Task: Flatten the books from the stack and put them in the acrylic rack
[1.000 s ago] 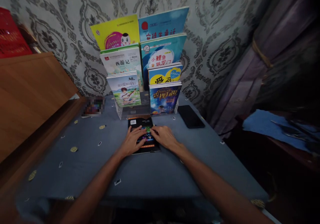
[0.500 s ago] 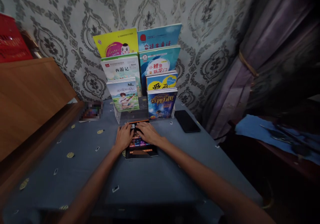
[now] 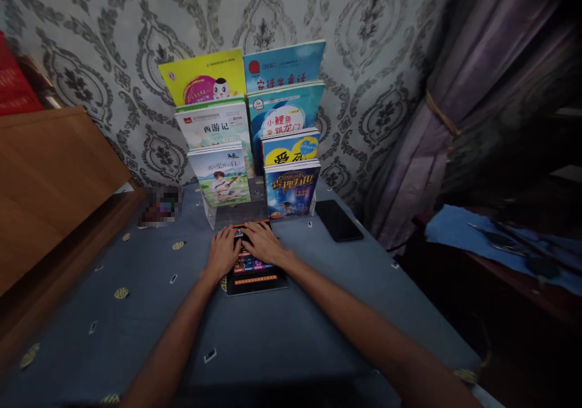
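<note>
A dark book (image 3: 257,281) with orange lettering and small colour pictures lies flat on the cloth-covered table. My left hand (image 3: 224,251) rests on its left side, fingers stretched toward the far edge. My right hand (image 3: 262,242) lies flat across its upper middle, fingers apart, its fingertips close to those of the left. Both palms face down and cover much of the book's upper part. Just beyond the hands stands a clear stepped rack (image 3: 210,213). It holds several upright books in two columns, among them a blue book (image 3: 291,191) and a book with a guitar player (image 3: 222,174).
To the right of the rack lies a black phone (image 3: 339,220). A blurred-out item (image 3: 160,207) is at the table's left, beside a wooden panel (image 3: 50,183). Patterned wallpaper rises behind, and a tied curtain (image 3: 436,117) hangs at the right. Blue cloth (image 3: 454,232) lies on a dark surface further right.
The view has shifted slightly. The hands stay on the book in nearly the same pose, and the orange line near the book's lower edge now shows plainly.
</note>
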